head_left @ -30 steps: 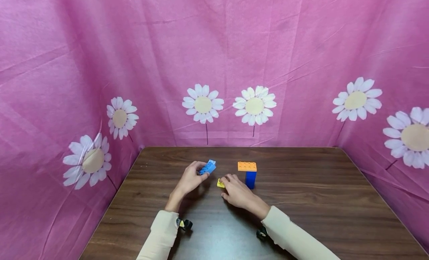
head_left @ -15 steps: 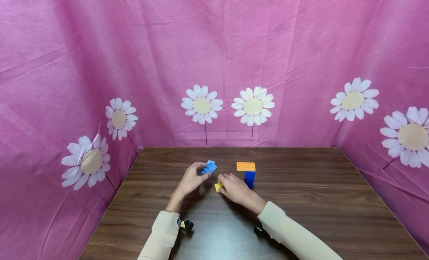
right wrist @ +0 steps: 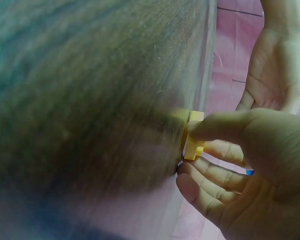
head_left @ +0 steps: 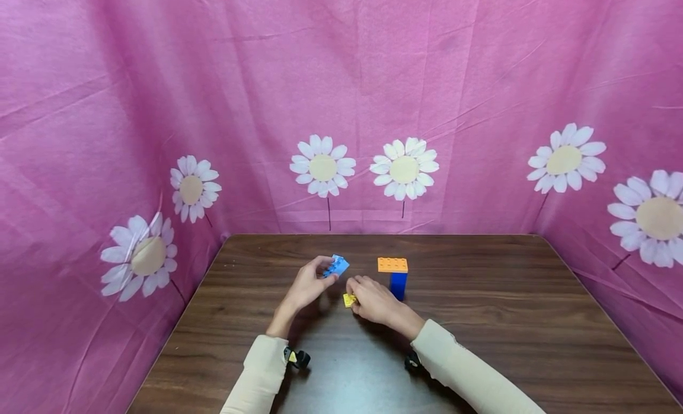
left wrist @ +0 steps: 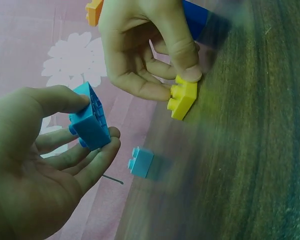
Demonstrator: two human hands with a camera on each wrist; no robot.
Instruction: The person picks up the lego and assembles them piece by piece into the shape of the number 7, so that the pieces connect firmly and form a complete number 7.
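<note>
Between thumb and fingers, my left hand (head_left: 309, 284) holds a light blue toy brick (left wrist: 91, 120), tilted with its hollow underside partly turned to the left wrist camera. My right hand (head_left: 374, 298) pinches a yellow toy brick (head_left: 349, 300) at the table surface; whether it is lifted cannot be told. The yellow brick (right wrist: 194, 135) shows its studs toward the fingers in the right wrist view. A second light blue brick (left wrist: 141, 162) stands on the table beyond the left hand, mostly hidden by the held brick in the head view.
Just right of the right hand stands a dark blue brick column (head_left: 398, 286) with an orange brick (head_left: 392, 264) on top, overhanging to the left. The brown wooden table (head_left: 480, 319) ends at a pink flowered cloth (head_left: 363, 76) behind and at both sides.
My right hand has drawn the yellow brick slightly nearer and turned it, with the thumb now on it. My left hand has shifted a little right with the light blue brick.
</note>
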